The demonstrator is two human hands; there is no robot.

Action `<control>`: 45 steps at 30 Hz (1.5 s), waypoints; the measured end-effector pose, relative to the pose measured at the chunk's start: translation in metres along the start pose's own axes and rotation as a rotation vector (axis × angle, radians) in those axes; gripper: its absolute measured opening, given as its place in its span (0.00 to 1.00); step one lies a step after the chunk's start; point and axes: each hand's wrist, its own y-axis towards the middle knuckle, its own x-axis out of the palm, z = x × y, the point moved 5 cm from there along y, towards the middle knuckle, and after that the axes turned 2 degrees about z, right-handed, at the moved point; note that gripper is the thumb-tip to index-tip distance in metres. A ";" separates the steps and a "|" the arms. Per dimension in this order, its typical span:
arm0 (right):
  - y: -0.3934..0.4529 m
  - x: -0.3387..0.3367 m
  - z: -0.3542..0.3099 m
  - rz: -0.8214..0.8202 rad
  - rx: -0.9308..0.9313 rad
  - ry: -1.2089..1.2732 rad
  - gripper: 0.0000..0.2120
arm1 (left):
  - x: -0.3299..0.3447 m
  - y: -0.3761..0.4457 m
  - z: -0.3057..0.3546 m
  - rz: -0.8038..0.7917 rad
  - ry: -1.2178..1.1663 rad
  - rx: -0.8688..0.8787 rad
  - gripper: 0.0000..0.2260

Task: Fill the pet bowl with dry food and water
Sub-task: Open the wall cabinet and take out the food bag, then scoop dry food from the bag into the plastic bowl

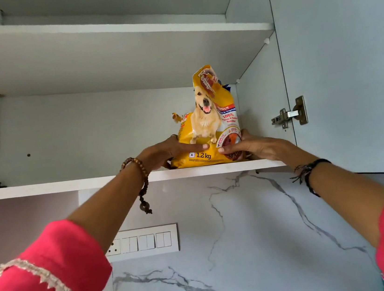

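The main risk is the Pedigree dry dog food bag [208, 128] tipping or slumping as it comes off the cabinet shelf [69, 184]. The bag stands upright at the shelf's front edge, near the shelf's right end, and its crumpled top looks already opened; if so, a forward tilt while it is drawn past the edge could spill kibble down toward the marble-patterned wall below the shelf. Both arms are stretched up to a shelf above head height, so the hold is low on a tall, soft pack, and that would let the upper half fold over. A second risk is the base catching on the shelf's front lip and jerking free of the hands.

The left hand [162, 153] grips the lower left corner of the bag, thumb laid across the front panel just beside the "1.2 kg" mark, the other fingers wrapped round the bag's side and mostly hidden behind it. The right hand [247, 145] holds the lower right corner, thumb pressed on the front beside the kibble picture, fingers curled round the side toward the back. The bag thus sits between the two hands, its base apparently resting on the shelf, though the contact line is partly covered by the fingers. No pet bowl is in view
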 end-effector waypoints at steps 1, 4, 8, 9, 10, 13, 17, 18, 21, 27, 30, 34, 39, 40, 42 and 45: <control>-0.003 0.001 -0.003 0.015 -0.023 -0.002 0.61 | 0.000 -0.007 0.003 0.027 -0.025 0.013 0.60; -0.022 0.007 -0.020 0.060 -0.098 0.023 0.46 | -0.007 -0.018 0.005 0.100 -0.098 0.032 0.36; -0.047 0.006 -0.039 0.232 -0.167 0.064 0.38 | -0.023 -0.037 0.010 0.210 -0.123 0.093 0.32; -0.055 0.009 -0.044 0.252 -0.174 0.046 0.41 | -0.026 -0.045 0.012 0.237 -0.139 0.118 0.31; -0.063 0.013 -0.047 0.268 -0.177 0.014 0.43 | -0.028 -0.054 0.012 0.257 -0.156 0.139 0.31; -0.093 0.026 -0.060 0.295 -0.227 -0.055 0.42 | -0.029 -0.084 0.005 0.286 -0.204 0.193 0.33; -0.132 0.042 -0.071 0.319 -0.268 -0.116 0.45 | -0.027 -0.126 -0.014 0.332 -0.273 0.214 0.40; -0.140 0.047 -0.071 0.314 -0.284 -0.123 0.45 | -0.026 -0.134 -0.020 0.346 -0.281 0.214 0.41; -0.161 0.063 -0.065 0.283 -0.289 -0.129 0.45 | -0.018 -0.156 -0.040 0.375 -0.297 0.221 0.42; -0.199 0.097 -0.017 0.306 -0.269 -0.127 0.43 | 0.020 -0.184 -0.100 0.368 -0.314 0.172 0.39; -0.211 0.115 0.016 0.257 -0.209 -0.114 0.39 | 0.045 -0.188 -0.130 0.347 -0.313 0.129 0.42; -0.228 0.134 0.064 0.230 -0.130 -0.125 0.37 | 0.087 -0.195 -0.171 0.264 -0.349 0.062 0.46; -0.254 0.161 0.132 0.193 0.004 -0.124 0.37 | 0.139 -0.207 -0.222 0.161 -0.382 -0.036 0.44; -0.258 0.167 0.146 0.180 0.032 -0.124 0.37 | 0.149 -0.210 -0.231 0.136 -0.388 -0.056 0.43; -0.269 0.179 0.173 0.163 0.081 -0.111 0.37 | 0.169 -0.216 -0.254 0.103 -0.398 -0.092 0.43; -0.286 0.196 0.210 0.163 0.156 -0.113 0.39 | 0.196 -0.224 -0.284 0.059 -0.410 -0.131 0.42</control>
